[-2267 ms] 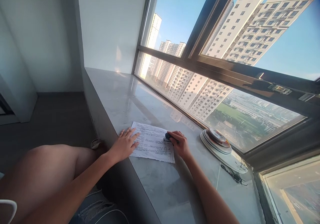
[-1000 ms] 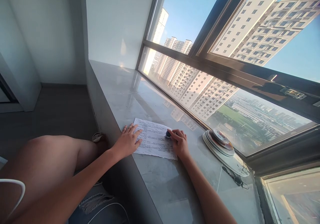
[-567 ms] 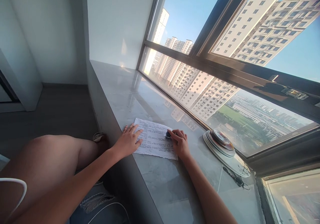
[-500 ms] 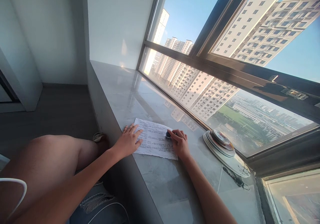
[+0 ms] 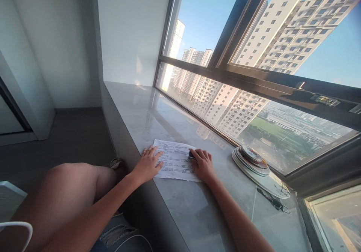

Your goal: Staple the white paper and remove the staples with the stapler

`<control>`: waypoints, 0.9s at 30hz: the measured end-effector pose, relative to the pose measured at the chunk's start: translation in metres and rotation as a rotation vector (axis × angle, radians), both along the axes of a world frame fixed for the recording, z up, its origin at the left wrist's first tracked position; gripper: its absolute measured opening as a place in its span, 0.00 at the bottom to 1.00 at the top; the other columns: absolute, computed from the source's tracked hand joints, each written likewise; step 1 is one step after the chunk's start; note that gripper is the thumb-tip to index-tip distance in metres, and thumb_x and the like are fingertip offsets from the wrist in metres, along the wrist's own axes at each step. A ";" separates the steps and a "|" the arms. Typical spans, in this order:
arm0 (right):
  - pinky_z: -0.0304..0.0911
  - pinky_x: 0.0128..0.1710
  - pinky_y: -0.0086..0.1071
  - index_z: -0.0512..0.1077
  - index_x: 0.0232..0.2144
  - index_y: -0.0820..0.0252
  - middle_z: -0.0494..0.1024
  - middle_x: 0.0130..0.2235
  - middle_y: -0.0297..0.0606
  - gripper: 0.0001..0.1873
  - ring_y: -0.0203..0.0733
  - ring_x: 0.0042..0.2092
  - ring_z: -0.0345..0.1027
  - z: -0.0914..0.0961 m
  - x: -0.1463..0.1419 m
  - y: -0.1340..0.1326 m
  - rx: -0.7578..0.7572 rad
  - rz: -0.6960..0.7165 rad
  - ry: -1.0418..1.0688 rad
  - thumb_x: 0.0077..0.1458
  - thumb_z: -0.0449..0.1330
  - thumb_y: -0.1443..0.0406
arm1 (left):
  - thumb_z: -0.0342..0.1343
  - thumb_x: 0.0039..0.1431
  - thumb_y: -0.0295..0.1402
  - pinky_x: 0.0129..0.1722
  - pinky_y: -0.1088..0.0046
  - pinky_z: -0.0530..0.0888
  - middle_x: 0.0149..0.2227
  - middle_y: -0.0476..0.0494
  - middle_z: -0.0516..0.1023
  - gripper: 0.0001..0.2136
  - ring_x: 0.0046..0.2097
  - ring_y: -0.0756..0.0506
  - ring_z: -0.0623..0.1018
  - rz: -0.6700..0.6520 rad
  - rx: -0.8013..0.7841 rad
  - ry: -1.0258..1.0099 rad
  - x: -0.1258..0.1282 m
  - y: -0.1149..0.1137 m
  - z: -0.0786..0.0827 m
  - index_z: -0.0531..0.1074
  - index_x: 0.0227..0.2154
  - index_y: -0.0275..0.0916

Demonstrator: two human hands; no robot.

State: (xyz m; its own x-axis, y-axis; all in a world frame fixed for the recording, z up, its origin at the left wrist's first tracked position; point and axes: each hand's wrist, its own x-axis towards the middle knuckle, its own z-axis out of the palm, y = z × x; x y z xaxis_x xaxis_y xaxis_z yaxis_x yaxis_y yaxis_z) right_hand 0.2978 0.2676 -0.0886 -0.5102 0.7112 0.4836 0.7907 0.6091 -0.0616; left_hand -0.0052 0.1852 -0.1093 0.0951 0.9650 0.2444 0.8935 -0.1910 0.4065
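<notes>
A printed sheet of paper [image 5: 175, 162] lies on the grey stone windowsill, its lower edge slightly ragged. My left hand [image 5: 148, 165] rests on the paper's left side, fingers spread flat. Near the right edge of the sheet, my right hand [image 5: 203, 162] is closed around a small dark object [image 5: 191, 154], pressed down on the paper. The fingers cover most of that object, so its kind does not show.
Right of my right arm, a stack of round plates [image 5: 251, 160] sits on a larger oval white board [image 5: 278, 186] by the window. Dark-framed glasses [image 5: 275, 202] lie beside it. The windowsill [image 5: 180, 203] drops off at its left edge, next to my leg.
The view has tilted slightly, so everything sits a little lower. My right hand has settled lower over the dark object, covering more of it. My left hand stays flat on the paper.
</notes>
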 end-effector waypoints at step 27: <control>0.68 0.45 0.39 0.78 0.43 0.56 0.83 0.41 0.38 0.15 0.49 0.41 0.76 0.014 -0.051 -0.012 -0.364 0.124 0.610 0.52 0.67 0.60 | 0.47 0.71 0.46 0.70 0.40 0.52 0.72 0.40 0.58 0.23 0.74 0.31 0.53 -0.027 -0.038 0.017 -0.002 0.001 0.007 0.69 0.65 0.50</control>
State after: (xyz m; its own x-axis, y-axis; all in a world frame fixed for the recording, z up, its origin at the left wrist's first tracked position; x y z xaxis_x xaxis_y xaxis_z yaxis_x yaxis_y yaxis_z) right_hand 0.2472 0.2556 -0.0748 -0.3122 0.8360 0.4513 0.4776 0.5488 -0.6862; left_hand -0.0069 0.1861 -0.1021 0.1253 0.9705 0.2058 0.8949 -0.2001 0.3988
